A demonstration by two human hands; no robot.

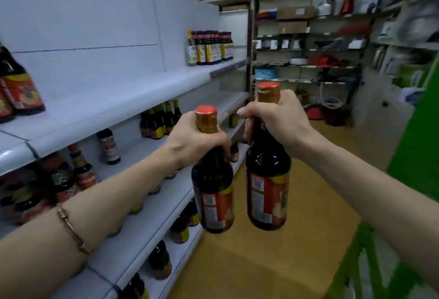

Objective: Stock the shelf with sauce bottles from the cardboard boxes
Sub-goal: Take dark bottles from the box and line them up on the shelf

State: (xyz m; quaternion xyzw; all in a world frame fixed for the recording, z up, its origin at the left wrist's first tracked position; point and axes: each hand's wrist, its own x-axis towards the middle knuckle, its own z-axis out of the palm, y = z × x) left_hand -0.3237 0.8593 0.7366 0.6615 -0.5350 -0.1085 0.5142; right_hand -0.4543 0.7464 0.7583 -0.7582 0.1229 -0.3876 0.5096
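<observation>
I hold two dark sauce bottles upright in the aisle, each with a red cap, gold neck foil and a red label. My left hand (193, 139) grips the neck of the left bottle (213, 194). My right hand (275, 120) grips the neck of the right bottle (267, 189), slightly higher. The white shelf unit (114, 99) runs along my left. Its upper shelf carries a group of bottles at the far end (210, 48) and red-labelled bottles at the near left (16, 89). Lower shelves hold scattered bottles (160, 120). No cardboard box of bottles is in view.
A green frame (418, 151) stands close on the right. Racks of assorted goods (308, 44) fill the back wall, with red and dark items on the floor (330, 111) beneath them. The tan floor (273, 263) stretches ahead between shelf and frame.
</observation>
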